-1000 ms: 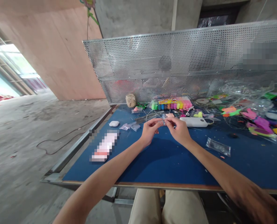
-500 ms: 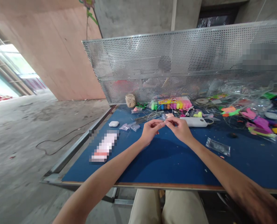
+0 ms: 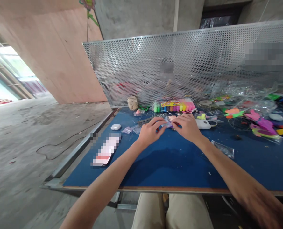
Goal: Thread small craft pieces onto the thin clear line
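Note:
My left hand (image 3: 150, 131) and my right hand (image 3: 187, 126) are raised over the middle of the blue table, fingertips facing each other. Between them shows a small clear plastic bag (image 3: 167, 122), with a purplish tint at its right side. The fingers of both hands are bent and pinch at its edges; what lies inside is too small to make out. A pale pink piece (image 3: 172, 117) is just behind the fingertips. Beyond my right hand lies a white power strip (image 3: 202, 124), partly covered by that hand.
On the left lie a phone (image 3: 108, 149), a white earphone case (image 3: 116, 127) and small clear packets (image 3: 127, 130). A pack of coloured clay (image 3: 174, 106) stands at the back before a perforated metal screen (image 3: 141, 63). Colourful pieces (image 3: 263, 124) and a flat clear bag (image 3: 223, 149) lie right.
My hands have drawn slightly apart and their fingers have lifted, so the small clear bag shows between them. My right hand now covers more of the power strip.

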A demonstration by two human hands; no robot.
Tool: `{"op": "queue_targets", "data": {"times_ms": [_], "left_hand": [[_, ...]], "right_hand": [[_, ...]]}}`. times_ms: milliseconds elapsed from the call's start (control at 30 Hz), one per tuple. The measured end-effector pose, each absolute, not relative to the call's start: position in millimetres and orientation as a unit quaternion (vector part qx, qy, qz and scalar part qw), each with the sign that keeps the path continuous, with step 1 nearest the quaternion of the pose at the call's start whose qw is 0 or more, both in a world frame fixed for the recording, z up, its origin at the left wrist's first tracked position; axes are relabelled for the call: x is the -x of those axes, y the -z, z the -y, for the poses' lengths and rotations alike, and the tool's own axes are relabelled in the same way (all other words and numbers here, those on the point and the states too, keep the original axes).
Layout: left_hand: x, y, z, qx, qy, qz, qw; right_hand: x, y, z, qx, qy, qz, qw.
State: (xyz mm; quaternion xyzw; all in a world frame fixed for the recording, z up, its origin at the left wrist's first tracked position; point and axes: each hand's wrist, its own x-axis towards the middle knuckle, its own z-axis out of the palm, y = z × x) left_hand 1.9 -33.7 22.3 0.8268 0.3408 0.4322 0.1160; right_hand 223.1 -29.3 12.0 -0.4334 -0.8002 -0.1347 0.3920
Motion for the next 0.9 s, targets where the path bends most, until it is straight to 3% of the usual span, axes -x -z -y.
{"op": "queue_targets", "data": {"times_ms": [433, 633, 733, 833, 900], "left_hand": [[-1, -15, 24, -0.842, -0.363, -0.366, 0.16], [-5, -17, 27, -0.811, -0.378, -0.376, 0.239], [-4, -17, 24, -0.78, -0.402, -0.373, 0.303], [-3, -17, 21, -0.751, -0.414, -0.37, 0.357], [-3, -17, 22, -0.744, -0.412, -0.375, 0.37]], "right_hand": [[-219, -18, 36, 0.344, 0.197, 0.871, 0.291], [-212, -19, 41, 0.357, 0.213, 0.824, 0.385], [-208, -13, 43, 0.381, 0.187, 0.762, 0.489], [-206, -4, 38, 0.42, 0.11, 0.671, 0.601], [-206, 1, 33, 0.431, -0.005, 0.672, 0.603]]}}
